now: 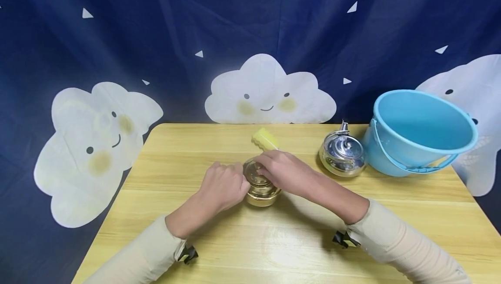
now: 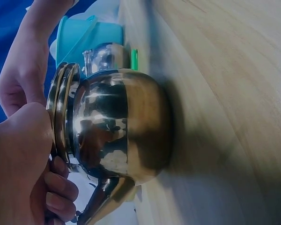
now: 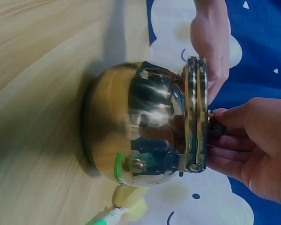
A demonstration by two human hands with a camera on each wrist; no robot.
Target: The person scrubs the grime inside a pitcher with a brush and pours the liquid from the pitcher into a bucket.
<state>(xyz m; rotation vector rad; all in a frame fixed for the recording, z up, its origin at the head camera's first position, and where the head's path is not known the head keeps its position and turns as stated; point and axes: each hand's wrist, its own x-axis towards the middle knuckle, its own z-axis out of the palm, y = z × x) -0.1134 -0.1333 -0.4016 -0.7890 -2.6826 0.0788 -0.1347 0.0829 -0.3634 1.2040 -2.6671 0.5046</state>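
Note:
A shiny gold-coloured metal teapot (image 1: pixel 261 195) stands upright on the wooden table, with its short spout (image 2: pixel 105 197) toward the left side. My left hand (image 1: pixel 225 185) is at the pot's left; its curled fingers grip by the rim above the spout, though the exact hold is partly hidden. From the other side my right hand (image 1: pixel 287 172) reaches over the top. Its thumb and fingers pinch the dark lid knob (image 3: pixel 217 126). The lid (image 3: pixel 201 117) sits level on the pot's mouth.
Behind the pot lies a yellow sponge (image 1: pixel 265 139) with a green and white handle (image 3: pixel 110 217). A silver teapot (image 1: pixel 343 153) stands to the right, beside a light blue bucket (image 1: pixel 391 149) with its handle hanging down. A dark blue cloud-patterned curtain (image 1: pixel 176 36) hangs behind the table.

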